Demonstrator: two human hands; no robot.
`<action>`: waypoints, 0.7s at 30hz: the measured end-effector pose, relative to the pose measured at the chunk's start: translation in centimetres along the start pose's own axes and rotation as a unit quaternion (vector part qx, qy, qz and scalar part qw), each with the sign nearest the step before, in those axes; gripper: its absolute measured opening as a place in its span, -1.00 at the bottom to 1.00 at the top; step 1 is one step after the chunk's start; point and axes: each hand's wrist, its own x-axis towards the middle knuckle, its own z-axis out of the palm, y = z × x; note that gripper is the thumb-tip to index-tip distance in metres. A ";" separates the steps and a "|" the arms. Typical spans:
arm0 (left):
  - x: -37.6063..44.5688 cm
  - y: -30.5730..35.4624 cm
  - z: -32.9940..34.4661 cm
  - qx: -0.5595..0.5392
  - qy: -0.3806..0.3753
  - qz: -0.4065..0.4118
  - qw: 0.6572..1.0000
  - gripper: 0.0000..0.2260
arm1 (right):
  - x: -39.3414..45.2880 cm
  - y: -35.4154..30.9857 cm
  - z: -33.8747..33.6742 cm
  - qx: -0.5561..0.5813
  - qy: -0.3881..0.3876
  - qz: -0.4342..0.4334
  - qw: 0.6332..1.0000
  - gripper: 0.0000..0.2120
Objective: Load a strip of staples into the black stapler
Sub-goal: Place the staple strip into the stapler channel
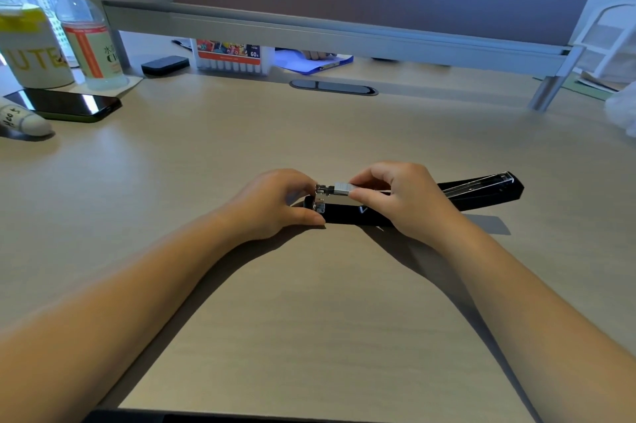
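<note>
The black stapler [481,193] lies flat on the desk, swung fully open, its lid stretched out to the right and its base and metal magazine to the left. My left hand [275,204] grips the left end of the base, thumb against its front edge. My right hand [399,199] pinches a short silver strip of staples [342,189] between thumb and forefinger, right on top of the magazine channel near its front end. Much of the magazine is hidden under my right hand.
A phone [69,106] lies at the far left beside a white cup [34,51] and a bottle [93,44]. A marker box [230,56] and a blue folder [316,63] sit under the partition. A cable slot [333,88] is at the back centre.
</note>
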 end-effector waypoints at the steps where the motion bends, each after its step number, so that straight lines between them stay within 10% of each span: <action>1: 0.0 0.0 0.0 0.003 -0.001 0.000 1.000 -0.64 | 0.0 -0.1 0.0 0.000 -0.001 0.000 1.000 -0.83; 21: 0.0 0.2 0.0 0.004 0.001 -0.017 1.000 -0.67 | -1.0 -0.1 -1.3 -0.057 -0.004 -0.004 0.998 -0.88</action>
